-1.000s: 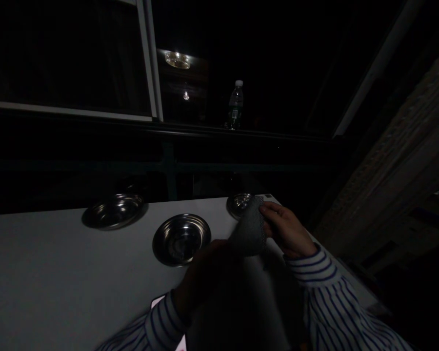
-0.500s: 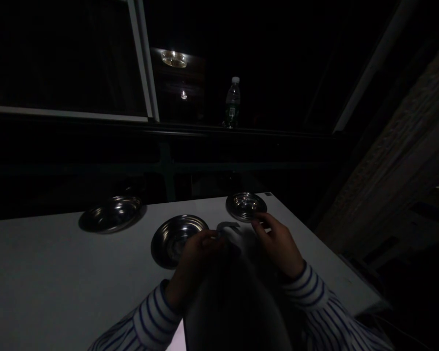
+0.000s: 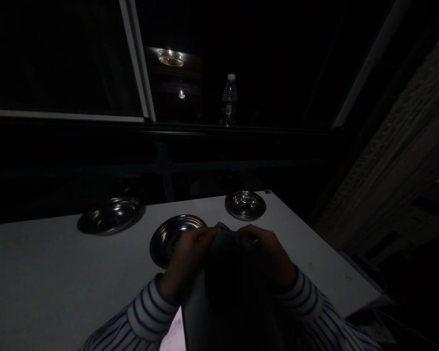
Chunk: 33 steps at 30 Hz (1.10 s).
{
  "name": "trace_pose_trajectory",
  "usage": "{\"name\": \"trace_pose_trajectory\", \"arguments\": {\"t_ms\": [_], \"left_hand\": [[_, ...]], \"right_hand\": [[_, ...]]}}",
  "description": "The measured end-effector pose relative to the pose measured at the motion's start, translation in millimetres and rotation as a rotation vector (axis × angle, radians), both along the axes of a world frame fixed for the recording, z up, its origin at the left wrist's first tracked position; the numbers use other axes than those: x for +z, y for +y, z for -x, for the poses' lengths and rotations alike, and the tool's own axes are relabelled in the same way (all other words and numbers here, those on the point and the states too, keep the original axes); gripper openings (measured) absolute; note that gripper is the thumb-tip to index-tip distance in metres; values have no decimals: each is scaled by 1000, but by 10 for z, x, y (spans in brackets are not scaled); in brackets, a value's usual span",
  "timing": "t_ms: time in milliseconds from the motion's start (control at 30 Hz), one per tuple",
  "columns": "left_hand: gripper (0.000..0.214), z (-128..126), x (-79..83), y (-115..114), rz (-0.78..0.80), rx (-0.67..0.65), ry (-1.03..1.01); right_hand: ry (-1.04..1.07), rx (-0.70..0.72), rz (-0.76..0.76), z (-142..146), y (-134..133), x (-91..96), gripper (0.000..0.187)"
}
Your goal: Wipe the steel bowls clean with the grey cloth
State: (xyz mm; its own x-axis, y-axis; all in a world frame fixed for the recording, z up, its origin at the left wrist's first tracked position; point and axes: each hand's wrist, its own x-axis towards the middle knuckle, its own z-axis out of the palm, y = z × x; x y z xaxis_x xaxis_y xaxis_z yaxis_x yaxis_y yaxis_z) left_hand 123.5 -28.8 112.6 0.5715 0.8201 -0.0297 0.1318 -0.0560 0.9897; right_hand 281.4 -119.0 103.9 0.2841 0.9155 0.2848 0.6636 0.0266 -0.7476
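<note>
The scene is very dim. My left hand [image 3: 186, 258] and my right hand [image 3: 265, 253] both grip the top edge of a grey cloth [image 3: 227, 273] that hangs down between them over the white table [image 3: 58, 273]. The two hands are close together, fingers pinched on the fabric. Just behind my left hand sits a steel bowl [image 3: 170, 234], partly hidden by the hand. My sleeves are white with dark stripes.
Two more steel bowls stand on the table: one at the back left [image 3: 109, 222], a small one at the back right [image 3: 245, 204]. A water bottle [image 3: 229, 100] stands on the dark window ledge behind. The table's right edge [image 3: 351, 292] falls off into darkness.
My hands have come together and dropped lower with the cloth; a second ago my right hand held it raised near the small bowl. The view has drifted slightly.
</note>
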Motion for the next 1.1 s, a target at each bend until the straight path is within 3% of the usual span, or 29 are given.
{"name": "trace_pose_trajectory", "arguments": {"t_ms": [167, 300, 433, 567, 700, 833, 967, 1100], "left_hand": [[32, 133, 62, 148, 20, 39, -22], [38, 224, 119, 244, 30, 172, 9], [54, 303, 150, 311, 32, 290, 24], [56, 374, 149, 360, 66, 183, -40], [42, 424, 147, 392, 8, 23, 40], [32, 446, 117, 439, -187, 58, 140], [24, 463, 90, 489, -328, 88, 216], [23, 479, 124, 462, -258, 34, 143]], "right_hand": [[536, -19, 85, -247, -30, -35, 16], [681, -43, 49, -339, -116, -64, 33], [643, -106, -79, -433, -167, -139, 57], [507, -199, -102, -562, -184, -195, 41], [338, -194, -2, -632, -207, -156, 46], [145, -166, 13, -671, -197, -98, 38], [81, -108, -28, -752, -165, -62, 26], [184, -64, -35, -788, -116, -21, 25]]}}
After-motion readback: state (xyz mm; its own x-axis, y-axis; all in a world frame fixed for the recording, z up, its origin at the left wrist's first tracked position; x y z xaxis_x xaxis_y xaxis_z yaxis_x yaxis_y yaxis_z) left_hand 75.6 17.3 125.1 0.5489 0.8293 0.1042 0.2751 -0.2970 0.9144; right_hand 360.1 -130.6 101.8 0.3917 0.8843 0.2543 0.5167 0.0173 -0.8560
